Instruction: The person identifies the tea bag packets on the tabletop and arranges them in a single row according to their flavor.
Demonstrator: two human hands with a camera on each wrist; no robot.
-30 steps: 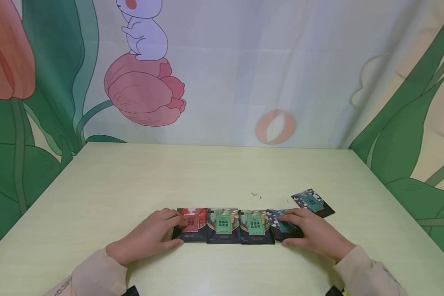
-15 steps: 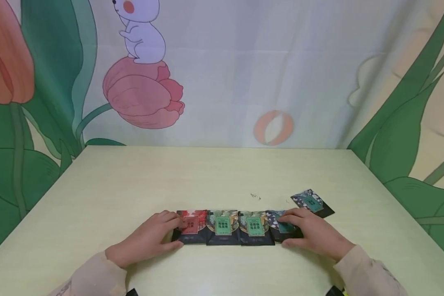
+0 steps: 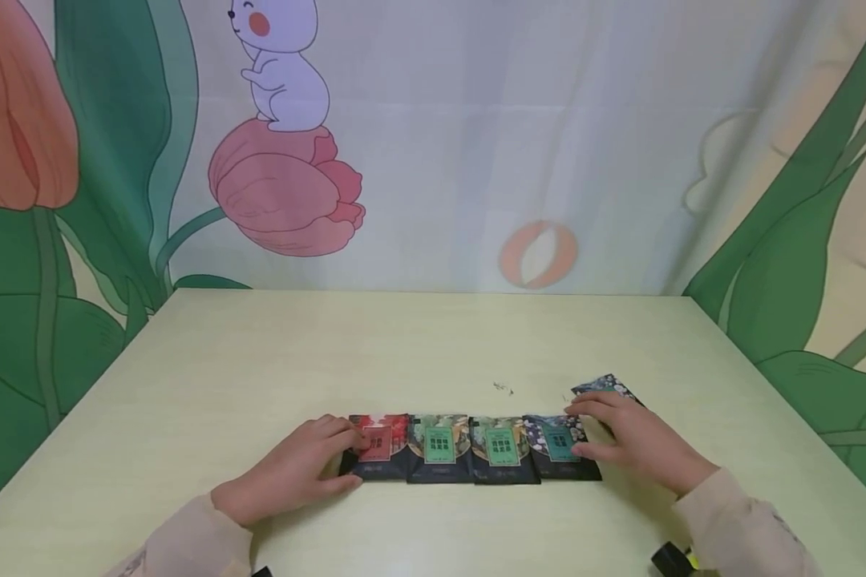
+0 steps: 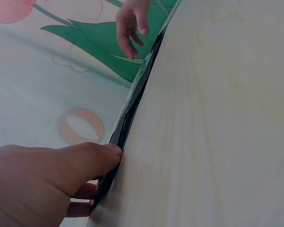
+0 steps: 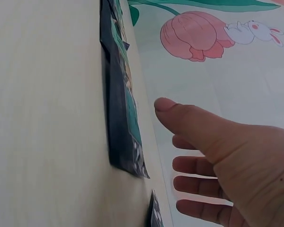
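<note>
A row of flat tea sachets lies across the table. At its left end is a red one [image 3: 391,465], then a green one [image 3: 439,473] and another green one [image 3: 505,474]. A blue flowered sachet [image 3: 563,471] ends the row on the right. My left hand [image 3: 289,466] holds the red sachet's left corner, thumb [image 4: 106,153] at the near edge, index finger on its front. My right hand [image 3: 645,439] hovers over the blue sachet's right end with fingers spread and nothing held. Behind it, a second flowered sachet [image 3: 609,383] is mostly hidden.
The pale wooden table [image 3: 332,344] ends at a printed curtain [image 3: 433,160] with flowers and a white rabbit. Small dark marks [image 3: 503,389] show on the tabletop behind the row. A black strap piece [image 3: 671,558] hangs under the right sleeve [image 3: 743,521].
My right hand has come off the blue sachet and moved right and slightly back, baring its label and covering more of the loose flowered sachet. My left hand stays on the red sachet.
</note>
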